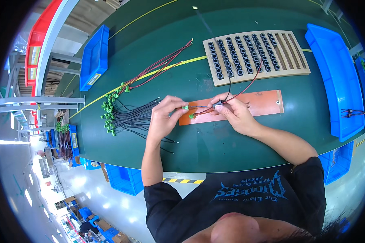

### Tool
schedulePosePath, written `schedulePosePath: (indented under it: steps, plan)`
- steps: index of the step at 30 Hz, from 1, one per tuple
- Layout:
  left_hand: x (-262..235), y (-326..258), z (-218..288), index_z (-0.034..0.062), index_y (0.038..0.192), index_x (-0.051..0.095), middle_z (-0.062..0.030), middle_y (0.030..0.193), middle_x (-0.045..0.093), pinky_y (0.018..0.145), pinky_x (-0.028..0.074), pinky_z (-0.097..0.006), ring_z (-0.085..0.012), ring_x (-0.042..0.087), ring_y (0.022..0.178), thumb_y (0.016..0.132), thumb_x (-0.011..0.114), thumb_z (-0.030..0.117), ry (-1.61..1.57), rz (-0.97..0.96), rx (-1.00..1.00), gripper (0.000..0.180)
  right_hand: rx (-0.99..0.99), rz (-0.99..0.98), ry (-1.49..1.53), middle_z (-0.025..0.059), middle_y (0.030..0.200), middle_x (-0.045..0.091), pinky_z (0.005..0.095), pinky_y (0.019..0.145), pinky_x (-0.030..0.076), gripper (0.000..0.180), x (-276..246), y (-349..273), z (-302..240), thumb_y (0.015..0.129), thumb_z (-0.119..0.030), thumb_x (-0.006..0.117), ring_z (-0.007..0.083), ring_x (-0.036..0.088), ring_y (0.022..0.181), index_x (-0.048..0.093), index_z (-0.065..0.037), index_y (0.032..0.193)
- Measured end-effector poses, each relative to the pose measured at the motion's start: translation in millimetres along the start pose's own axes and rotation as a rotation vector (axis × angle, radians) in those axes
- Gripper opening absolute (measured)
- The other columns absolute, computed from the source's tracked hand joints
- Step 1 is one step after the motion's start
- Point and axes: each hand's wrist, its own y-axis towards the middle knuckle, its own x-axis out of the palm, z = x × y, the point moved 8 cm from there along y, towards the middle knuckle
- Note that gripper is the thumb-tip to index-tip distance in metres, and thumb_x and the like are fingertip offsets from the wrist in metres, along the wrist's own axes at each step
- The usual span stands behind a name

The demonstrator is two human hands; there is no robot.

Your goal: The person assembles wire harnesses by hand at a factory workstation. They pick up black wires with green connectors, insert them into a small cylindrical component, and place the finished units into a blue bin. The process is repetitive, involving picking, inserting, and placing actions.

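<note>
My left hand (166,115) pinches a small green connector (185,107) at the end of a black wire. Between thumb and fingers, my right hand (237,115) grips a small black part (218,103), which the black wire reaches. A red wire (247,87) and a black one rise from my right hand toward the wooden rack (260,77). Beneath both hands lies an orange-brown board (259,106). Another green connector (191,116), on a dark red wire, rests by the board's left end. My fingertips partly hide the black part.
Left of my hands lie black wires (136,117) and red wires (162,62) with green connectors. Rows of black round parts fill most of the rack's slots. Blue trays (95,60) stand at both sides of the green table (190,154); the right-hand tray (332,77) holds dark wires.
</note>
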Motion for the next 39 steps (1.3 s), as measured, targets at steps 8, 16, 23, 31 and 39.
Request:
schedulePosePath:
  steps: [8, 16, 23, 31, 39]
  plan:
    - [6, -5, 1, 0.0003, 0.099, 0.078, -0.0116, 0.095, 0.074, 0.077, 0.057, -0.033, -0.0232, 0.071, 0.085, 0.082, 0.081, 0.0, 0.016, 0.03, 0.048, 0.017, -0.035, -0.012, -0.064, 0.0069, 0.119, 0.064, 0.0298, 0.096, 0.053, 0.018, -1, 1, -1, 0.109, -0.01, 0.053, 0.0121, 0.064, 0.11, 0.056, -0.002, 0.124]
    - [12, -5, -2, -0.0006, 0.099, 0.078, -0.0115, 0.094, 0.074, 0.076, 0.057, -0.033, -0.0243, 0.071, 0.085, 0.082, 0.08, 0.0, 0.018, 0.01, 0.015, 0.017, -0.086, -0.033, 0.001, 0.0066, 0.115, 0.065, 0.027, 0.087, 0.052, 0.016, -1, 3, -2, 0.109, -0.011, 0.054, 0.0091, 0.062, 0.102, 0.056, -0.003, 0.123]
    - [15, -4, 0, -0.0015, 0.1, 0.077, -0.0096, 0.098, 0.07, 0.078, 0.056, -0.035, -0.025, 0.068, 0.09, 0.081, 0.08, 0.001, 0.041, -0.027, 0.002, 0.019, 0.113, -0.039, -0.02, 0.002, 0.097, 0.065, 0.0237, 0.068, 0.05, 0.016, -8, 8, 6, 0.108, -0.015, 0.056, 0.0065, 0.057, 0.08, 0.06, -0.003, 0.119]
    - [20, -13, -3, -0.0009, 0.087, 0.073, -0.0098, 0.096, 0.07, 0.074, 0.055, -0.033, -0.0231, 0.067, 0.086, 0.076, 0.084, 0.001, 0.017, -0.032, 0.062, 0.016, 0.149, -0.116, -0.064, 0.0027, 0.093, 0.067, 0.0239, 0.068, 0.05, 0.017, -5, 12, -1, 0.108, -0.017, 0.057, 0.0061, 0.057, 0.076, 0.061, -0.002, 0.116]
    - [10, -14, 14, -0.0002, 0.091, 0.071, -0.01, 0.094, 0.071, 0.074, 0.054, -0.037, -0.0253, 0.067, 0.084, 0.076, 0.082, -0.002, 0.162, 0.115, 0.241, 0.018, 0.066, -0.112, -0.37, 0.0119, 0.095, 0.069, 0.0345, 0.071, 0.055, 0.019, 2, 12, -17, 0.108, -0.016, 0.056, 0.0195, 0.067, 0.079, 0.059, 0.001, 0.115]
